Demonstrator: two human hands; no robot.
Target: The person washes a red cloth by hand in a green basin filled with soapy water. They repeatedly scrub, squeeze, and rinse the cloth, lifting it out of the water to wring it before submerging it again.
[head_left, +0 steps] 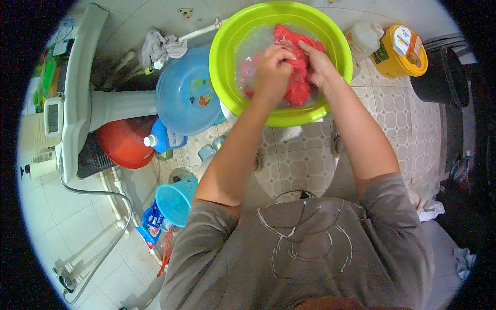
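Observation:
A lime-green basin (221, 77) stands before me with soapy water in it. Bunched in the water is a wet red cloth (298, 89); its kind of garment does not show. My left hand (274, 72) presses on the cloth's left side, its fingers curled closed into the folds. On the other side, my right hand (319, 64) is closed around the cloth, thumb toward the top and fingertips partly hidden by fabric. Both forearms reach over the near rim of the basin.
Left of the basin are a blue translucent basin (173, 95), a red basin (121, 147), a blue bottle (170, 137) and a white sink (85, 67). A turquoise bucket (173, 201) sits nearer me. At right stand a cloudy jug (364, 40), a yellow tub (395, 64) and a black bucket (436, 80).

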